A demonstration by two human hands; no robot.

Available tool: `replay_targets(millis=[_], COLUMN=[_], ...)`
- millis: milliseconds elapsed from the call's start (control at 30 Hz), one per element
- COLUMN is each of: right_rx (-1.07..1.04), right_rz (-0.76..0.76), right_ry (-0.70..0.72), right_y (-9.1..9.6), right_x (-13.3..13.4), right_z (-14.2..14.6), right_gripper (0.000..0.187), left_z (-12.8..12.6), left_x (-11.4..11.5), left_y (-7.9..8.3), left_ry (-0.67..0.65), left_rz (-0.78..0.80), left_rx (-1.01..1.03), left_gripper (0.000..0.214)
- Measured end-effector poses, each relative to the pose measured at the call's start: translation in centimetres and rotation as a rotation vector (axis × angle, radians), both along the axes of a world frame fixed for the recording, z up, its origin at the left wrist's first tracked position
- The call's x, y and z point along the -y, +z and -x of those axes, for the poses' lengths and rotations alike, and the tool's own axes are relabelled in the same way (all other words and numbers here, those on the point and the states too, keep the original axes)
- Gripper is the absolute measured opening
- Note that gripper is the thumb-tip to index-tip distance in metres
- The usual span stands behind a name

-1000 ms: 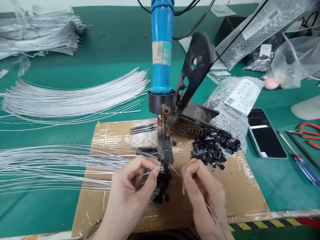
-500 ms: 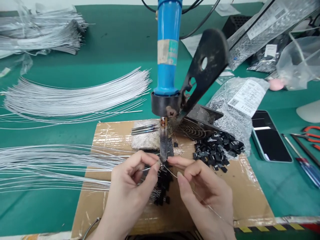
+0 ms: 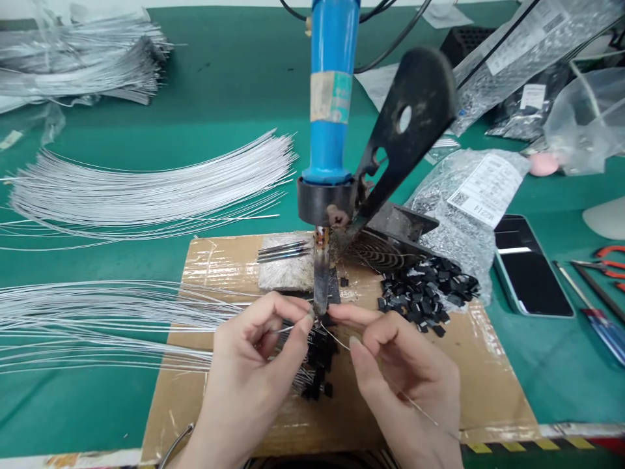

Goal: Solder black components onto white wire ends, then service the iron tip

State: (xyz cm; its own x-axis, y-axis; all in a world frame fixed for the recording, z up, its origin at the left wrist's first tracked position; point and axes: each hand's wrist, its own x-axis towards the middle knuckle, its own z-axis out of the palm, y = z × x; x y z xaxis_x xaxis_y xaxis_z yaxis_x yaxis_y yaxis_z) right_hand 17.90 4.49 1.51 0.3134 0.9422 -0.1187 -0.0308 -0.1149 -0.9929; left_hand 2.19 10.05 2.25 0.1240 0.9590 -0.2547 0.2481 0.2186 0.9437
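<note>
A blue-handled soldering iron stands upright in a black metal stand, its tip pointing down at a cardboard sheet. My left hand pinches a thin white wire and a small black component right under the tip. My right hand pinches a thin solder wire and holds its end at the tip, fingertip almost meeting my left hand. A cluster of small black components lies between my hands.
A pile of black components lies right of the iron beside a labelled plastic bag. Bundles of white wires spread across the green mat on the left. A phone and red-handled cutters lie at the right.
My right hand has moved up and left, bringing the solder wire's end to the iron tip beside my left fingers. My left hand has stayed at the tip.
</note>
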Motion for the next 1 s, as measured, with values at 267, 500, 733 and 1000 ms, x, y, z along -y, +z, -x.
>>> replay_targets(millis=[267,500,733,1000], right_rx=[-0.014,-0.015,-0.027,-0.061], right_rz=[-0.002,0.013,0.017,0.013], right_ry=[-0.007,-0.015,-0.008,-0.019], right_y=[0.08,0.25,0.15,0.05], right_x=[-0.01,0.02,-0.06,-0.12], right_z=[0.09,0.11,0.05,0.19], right_gripper=[0.023,0.024,0.023,0.023], left_z=[0.21,-0.16,0.31,0.43], left_x=[0.17,0.04,0.06,0.06], left_y=[0.03,0.09,-0.33,-0.26], left_ry=[-0.003,0.013,-0.018,-0.007], left_rz=[-0.014,-0.009,0.007,0.005], left_rx=[-0.001,0.000,-0.007,0.013], left_gripper=[0.015,0.015,0.015,0.014])
